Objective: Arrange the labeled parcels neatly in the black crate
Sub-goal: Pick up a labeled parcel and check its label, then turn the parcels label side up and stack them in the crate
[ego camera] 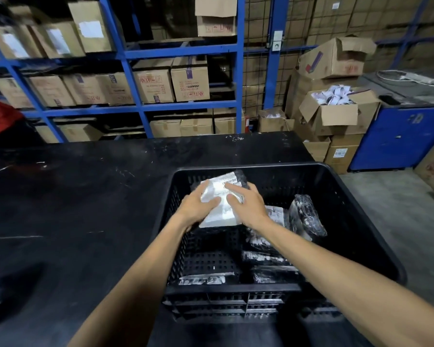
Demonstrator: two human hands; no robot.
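A black slatted crate [361, 221] stands at the right end of the black table. Inside its far left corner lies a black parcel with a large white label [222, 190]. My left hand [198, 205] grips that parcel's left edge, thumb on the label. My right hand [246, 204] rests flat on its right side, fingers spread over the label. Several other black labeled parcels [307, 215] lie or lean along the crate's right side and near wall. My forearms hide part of them.
The black table [73, 196] stretches to the left. Blue shelving [186, 106] with cardboard boxes stands behind it. Open cartons [336, 116] and a blue cabinet [398, 139] sit at the right, with grey floor beside the crate.
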